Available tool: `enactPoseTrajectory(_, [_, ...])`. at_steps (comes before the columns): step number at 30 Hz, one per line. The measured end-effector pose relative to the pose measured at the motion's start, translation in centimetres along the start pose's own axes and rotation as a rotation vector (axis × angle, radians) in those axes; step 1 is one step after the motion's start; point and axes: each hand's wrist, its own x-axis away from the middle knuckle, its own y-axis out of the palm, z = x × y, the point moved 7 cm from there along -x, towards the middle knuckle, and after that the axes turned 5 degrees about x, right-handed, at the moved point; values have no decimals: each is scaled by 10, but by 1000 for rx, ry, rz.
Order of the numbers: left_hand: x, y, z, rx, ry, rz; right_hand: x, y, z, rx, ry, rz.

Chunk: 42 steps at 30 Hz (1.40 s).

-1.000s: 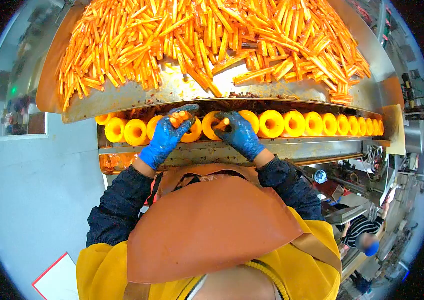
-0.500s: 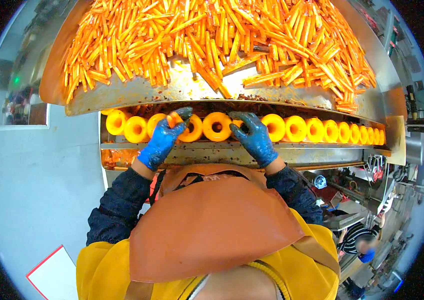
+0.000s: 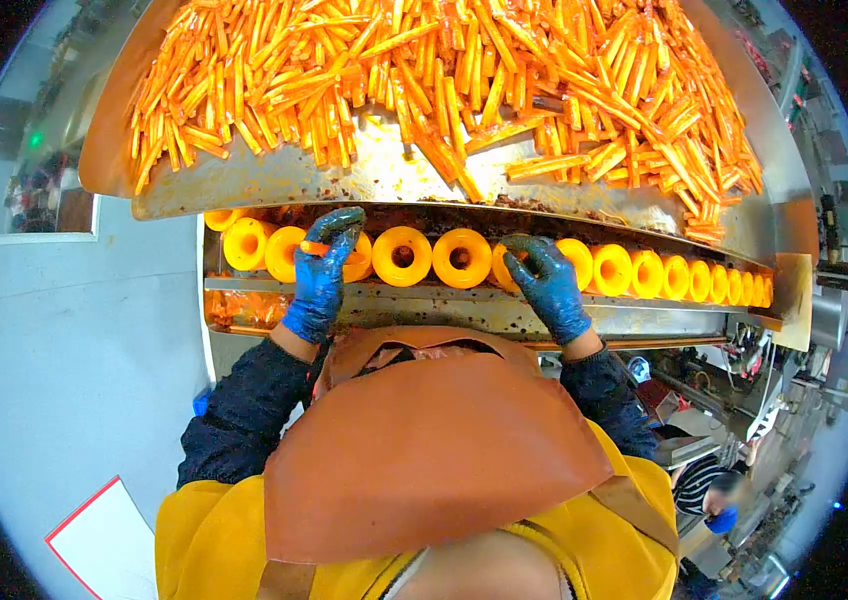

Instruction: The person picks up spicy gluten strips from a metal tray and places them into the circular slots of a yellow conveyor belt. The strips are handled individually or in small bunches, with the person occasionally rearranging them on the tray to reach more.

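Observation:
My left hand [image 3: 326, 275], in a blue, stained glove, is closed around a short bit of oily orange stick [image 3: 315, 248] above the row of yellow funnel-shaped cups. My right hand [image 3: 550, 283], gloved the same way, curls its thumb and fingers together over a yellow cup [image 3: 504, 270]; what its fingertips hold, if anything, is hidden. Between the hands, two round cups [image 3: 402, 256] show dark centre holes. Beyond the cups, a large heap of glossy orange sticks [image 3: 424, 70] lies on a sloping metal tray [image 3: 244, 190].
The row of cups runs on to the right, to a pale upright plate [image 3: 793, 300]. A metal ledge [image 3: 444, 305] passes in front of me. Behind at the lower right, a co-worker in a striped top [image 3: 696, 484] is near machinery. A pale wall [image 3: 74, 350] stands left.
The cup row has shifted in view. My left hand has moved slightly left with the orange stick, and my right hand has moved right to another part of the row.

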Motion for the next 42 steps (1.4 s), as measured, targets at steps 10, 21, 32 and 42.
enactPoseTrajectory(10, [-27, 22, 24, -346, 65, -251, -69, -60, -1, 252, -54, -4])
enactPoseTrajectory(21, [-179, 12, 31, -1405, 167, 27, -151, -16, 8, 825, -298, -186])
enactPoseTrajectory(32, [-152, 19, 66, -914, 377, -181, -169, -102, 5, 450, -76, -134])
enactPoseTrajectory(42, [-174, 39, 61, -1097, 447, -173, -206, -102, 61, 1139, -129, 109])
